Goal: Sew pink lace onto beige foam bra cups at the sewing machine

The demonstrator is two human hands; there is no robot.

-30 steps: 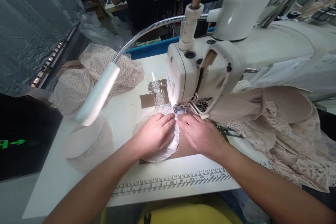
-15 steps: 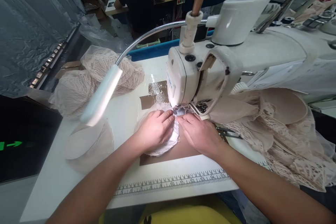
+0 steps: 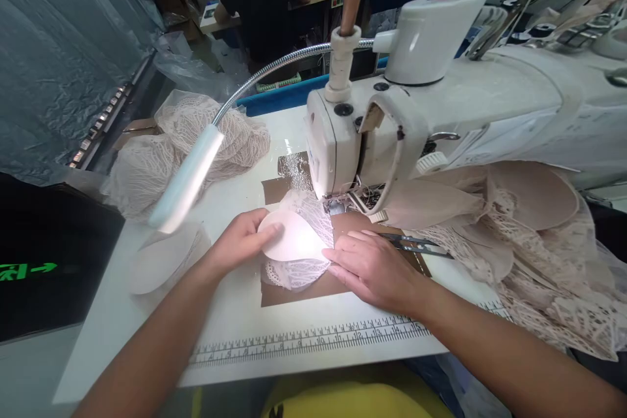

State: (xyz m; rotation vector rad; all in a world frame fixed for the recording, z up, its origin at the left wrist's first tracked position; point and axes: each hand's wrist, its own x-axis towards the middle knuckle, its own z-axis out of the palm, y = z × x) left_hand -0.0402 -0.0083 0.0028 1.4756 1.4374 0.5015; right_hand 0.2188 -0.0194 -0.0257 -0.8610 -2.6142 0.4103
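A pale bra cup (image 3: 291,236) lies over a piece of lace (image 3: 298,273) in front of the sewing machine's presser foot (image 3: 336,206). My left hand (image 3: 245,238) grips the cup's rounded left edge, thumb on top and fingers beneath. At the cup's pointed right end, my right hand (image 3: 369,268) pinches the tip together with the lace edge. The lace spreads out behind and in front of the cup, its far part close to the presser foot. Dark scissors (image 3: 416,245) lie just beyond my right hand, partly hidden by it.
Lace pieces (image 3: 210,134) are heaped at the back left, near a lamp head (image 3: 189,176) hanging over the table. More cups (image 3: 169,258) lie at left. Beige lace and cups (image 3: 533,235) pile up at right. A printed ruler (image 3: 318,343) runs along the front edge. Another person sits beyond.
Both hands have drawn back from the presser foot. My left hand has moved left and now holds the cup, which shows on top of the lace. My right hand has come nearer to me.
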